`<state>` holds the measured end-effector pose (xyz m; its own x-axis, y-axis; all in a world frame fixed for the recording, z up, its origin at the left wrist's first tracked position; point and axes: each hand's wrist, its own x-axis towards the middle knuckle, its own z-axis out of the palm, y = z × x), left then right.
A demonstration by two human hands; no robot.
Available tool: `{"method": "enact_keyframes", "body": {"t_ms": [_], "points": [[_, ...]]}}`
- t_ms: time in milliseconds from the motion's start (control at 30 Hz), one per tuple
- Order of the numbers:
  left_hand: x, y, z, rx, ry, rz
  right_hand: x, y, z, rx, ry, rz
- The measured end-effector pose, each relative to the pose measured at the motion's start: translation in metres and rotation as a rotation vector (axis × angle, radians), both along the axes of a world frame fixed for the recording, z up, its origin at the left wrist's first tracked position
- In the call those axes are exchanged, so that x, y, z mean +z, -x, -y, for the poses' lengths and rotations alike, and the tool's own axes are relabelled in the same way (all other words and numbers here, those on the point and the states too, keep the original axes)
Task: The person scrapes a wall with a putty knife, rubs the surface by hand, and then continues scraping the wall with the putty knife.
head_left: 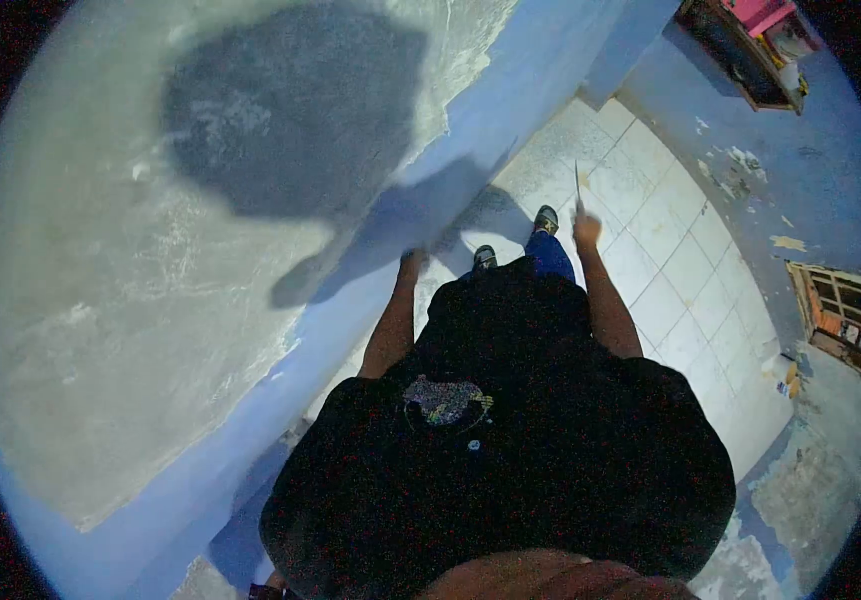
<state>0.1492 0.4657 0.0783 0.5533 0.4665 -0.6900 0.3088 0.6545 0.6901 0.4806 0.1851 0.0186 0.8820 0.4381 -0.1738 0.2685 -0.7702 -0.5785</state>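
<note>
Right grip (pixel 586 231) clasps a thin tool (pixel 578 184); left grip (pixel 412 262) unclear; shelf (pixel 740 53) holds something pink (pixel 759 14).

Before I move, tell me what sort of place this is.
Probably a room in a house: it has a white tiled floor, a blue wall with peeling paint, and a wooden cabinet.

Blk tee (pixel 590 450), short slvs, multicol. chest print (pixel 447 400); blue trousers (pixel 551 257); dk shoes (pixel 546 219).
</note>
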Motion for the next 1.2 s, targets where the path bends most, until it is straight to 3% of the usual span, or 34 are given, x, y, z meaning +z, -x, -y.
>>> {"method": "enact_keyframes", "body": {"t_ms": [33, 67, 133, 233, 300, 333, 367, 400, 433, 500, 533, 600, 633, 667, 700, 733, 767, 800, 867, 933, 967, 1000, 1033, 1067, 1133, 1167, 1200], "points": [[-0.017, 0.044, 0.016, 0.003, 0.025, -0.082, -0.070, 0.016, 0.063, 0.289, 0.313, 0.552], [-0.038, 0.092, 0.036, -0.008, 0.057, -0.146, -0.144, 0.044, 0.133, -0.182, 0.245, -0.219], [-0.048, 0.161, 0.073, -0.017, 0.119, -0.204, -0.157, 0.135, 0.237, -0.382, -0.103, 0.215], [-0.041, 0.245, 0.121, 0.003, 0.242, -0.310, -0.126, 0.228, 0.318, -0.805, 0.197, -0.184], [-0.030, 0.280, 0.142, 0.013, 0.281, -0.361, -0.141, 0.282, 0.379, -0.763, 0.457, -0.334], [-0.030, 0.286, 0.148, 0.016, 0.292, -0.362, -0.127, 0.287, 0.381, -0.575, 0.620, -0.405], [-0.028, 0.291, 0.152, 0.021, 0.294, -0.358, -0.097, 0.271, 0.362, 0.153, 0.969, -0.318], [-0.032, 0.296, 0.156, 0.020, 0.294, -0.350, -0.071, 0.257, 0.343, 0.735, 1.183, -0.054], [-0.038, 0.297, 0.161, 0.020, 0.287, -0.337, -0.063, 0.231, 0.318, 1.002, 1.227, 0.184], [-0.054, 0.280, 0.157, 0.008, 0.259, -0.265, -0.172, 0.179, 0.287, 0.549, 0.951, -0.236], [-0.061, 0.268, 0.154, -0.004, 0.246, -0.219, -0.084, 0.154, 0.243, 0.527, 0.666, -0.193], [-0.079, 0.229, 0.134, -0.035, 0.220, 0.004, -0.069, 0.135, 0.179, 0.082, -0.471, -0.369], [-0.085, 0.205, 0.124, -0.050, 0.210, 0.143, -0.095, 0.107, 0.146, 0.107, -0.272, -0.408], [-0.091, 0.181, 0.115, -0.059, 0.169, 0.210, -0.018, 0.110, 0.104, -0.189, -0.322, -0.745], [-0.092, 0.156, 0.108, -0.059, 0.095, 0.193, 0.004, 0.108, 0.078, -0.087, -0.350, -0.587], [-0.090, 0.122, 0.104, -0.081, -0.090, 0.041, 0.060, 0.114, 0.052, -0.124, -0.342, -0.647], [-0.078, 0.084, 0.101, -0.106, -0.258, -0.134, 0.086, 0.120, 0.040, -0.098, -0.493, -0.681], [-0.064, 0.054, 0.095, -0.244, -0.230, -0.223, 0.117, 0.130, 0.033, -0.123, -0.523, -0.645], [-0.039, 0.025, 0.106, -0.409, -0.465, 0.095, 0.134, 0.145, 0.048, -0.100, -0.633, -0.573], [-0.042, 0.004, 0.113, -0.404, -0.143, 0.195, 0.125, 0.159, 0.080, -0.068, -0.754, -0.555], [-0.046, 0.005, 0.118, -0.398, 0.012, 0.244, 0.117, 0.170, 0.103, -0.165, -0.736, -0.548], [-0.062, 0.005, 0.121, -0.487, -0.083, 0.274, 0.102, 0.178, 0.135, -0.262, -0.722, -0.533], [-0.089, 0.005, 0.127, -0.576, -0.171, 0.304, 0.055, 0.183, 0.173, -0.338, -0.655, -0.521], [-0.085, 0.017, 0.146, -0.584, -0.272, 0.250, -0.004, 0.192, 0.222, -0.476, -0.596, -0.564], [-0.082, 0.040, 0.184, -0.599, -0.468, 0.125, -0.103, 0.234, 0.335, -0.770, -0.788, -0.801], [-0.073, 0.055, 0.192, -0.575, -0.462, -0.021, -0.094, 0.263, 0.368, -0.912, -0.882, -0.894], [-0.066, 0.069, 0.197, -0.542, -0.455, -0.165, -0.081, 0.296, 0.406, -0.748, -0.816, -0.846]]}}
